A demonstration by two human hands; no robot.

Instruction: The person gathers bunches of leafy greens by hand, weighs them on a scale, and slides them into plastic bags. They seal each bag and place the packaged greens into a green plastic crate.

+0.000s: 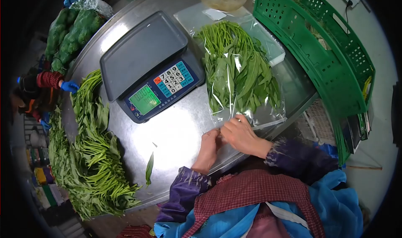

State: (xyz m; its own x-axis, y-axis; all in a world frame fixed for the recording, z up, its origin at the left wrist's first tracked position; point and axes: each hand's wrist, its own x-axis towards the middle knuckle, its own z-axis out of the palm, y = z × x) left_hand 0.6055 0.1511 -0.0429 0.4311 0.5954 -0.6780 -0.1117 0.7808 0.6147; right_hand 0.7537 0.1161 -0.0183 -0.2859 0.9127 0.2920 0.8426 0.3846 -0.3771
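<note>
A clear plastic bag full of leafy green stems lies flat on the metal table, right of the scale. At the bag's near edge my left hand and my right hand meet, both with fingers closed on the plastic. My right hand lies just above and right of my left, their fingertips close together. The scale has a bare grey tray and a lit green display; its digits are too blurred to read surely.
Piled loose greens line the table's left side, where a co-worker's blue-gloved hand reaches in. One loose leaf lies near the front edge. Green crates stand at the right. Netted green vegetables are at the back left.
</note>
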